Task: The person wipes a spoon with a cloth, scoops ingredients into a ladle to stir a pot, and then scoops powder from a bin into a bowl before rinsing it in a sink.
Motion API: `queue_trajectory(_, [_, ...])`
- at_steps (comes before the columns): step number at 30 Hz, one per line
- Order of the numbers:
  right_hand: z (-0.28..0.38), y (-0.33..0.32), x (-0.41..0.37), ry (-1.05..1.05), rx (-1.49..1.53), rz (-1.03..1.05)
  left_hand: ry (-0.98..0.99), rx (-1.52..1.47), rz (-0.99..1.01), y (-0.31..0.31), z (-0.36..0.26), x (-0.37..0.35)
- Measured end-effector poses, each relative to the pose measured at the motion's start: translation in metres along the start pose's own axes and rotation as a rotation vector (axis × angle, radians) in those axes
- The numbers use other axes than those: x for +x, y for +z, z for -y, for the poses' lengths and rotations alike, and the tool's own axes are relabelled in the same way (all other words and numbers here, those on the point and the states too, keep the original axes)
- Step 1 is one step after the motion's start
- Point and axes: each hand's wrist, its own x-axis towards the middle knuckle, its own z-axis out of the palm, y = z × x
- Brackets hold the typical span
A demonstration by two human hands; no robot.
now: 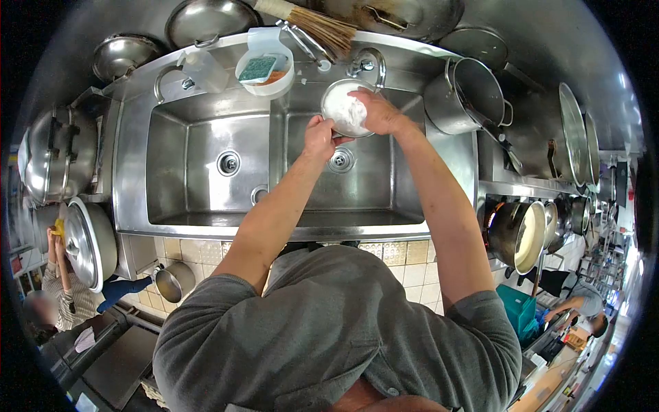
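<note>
Over the right basin of the steel sink [277, 158], beneath the tap [371, 62], a round metal bowl [328, 103] holds something white [343, 106]; whether it is grains, powder or foam I cannot make out. My left hand [321, 139] is closed on the bowl's near left rim, thumb on top and fingers underneath. From the right, my right hand [382, 115] reaches over the rim with its fingers stretched into the white contents, fingertips partly hidden. Below the bowl, the basin's drain [340, 160] shows.
A white tub [276, 85] with a green scouring pad [258, 69] stands behind the sink. A tall pot [453, 103] is on the right ledge, with a pan [527, 237] nearer me. People work at far left and far right.
</note>
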Motion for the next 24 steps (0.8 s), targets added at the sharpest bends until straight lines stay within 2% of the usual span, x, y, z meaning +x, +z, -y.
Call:
queue_trajectory(3, [0.026,0.002,-0.012,0.101,-0.115,-0.034,0.003,0.018,-0.002,0.001,0.002,-0.002])
queue_trajectory(5, [0.037,0.002,-0.013,0.228,-0.201,0.058,0.01,0.018,0.001,0.006,0.005,-0.009])
queue_trajectory(8, [0.048,0.002,-0.023,0.289,-0.191,0.089,0.01,0.006,-0.013,0.004,0.011,-0.014])
queue_trajectory(11, [0.053,0.006,-0.032,0.299,-0.354,0.127,-0.018,0.002,-0.009,0.004,0.014,-0.022])
queue_trajectory(14, [0.066,0.009,-0.044,0.341,-0.382,0.068,-0.041,0.018,0.013,0.0,0.02,-0.031])
queue_trajectory(17, [0.078,0.004,-0.054,0.415,-0.378,0.098,-0.058,0.042,0.033,0.0,0.029,-0.037])
queue_trajectory(24, [0.048,0.006,-0.085,0.428,-0.331,0.098,-0.104,0.206,0.082,0.003,0.043,-0.063])
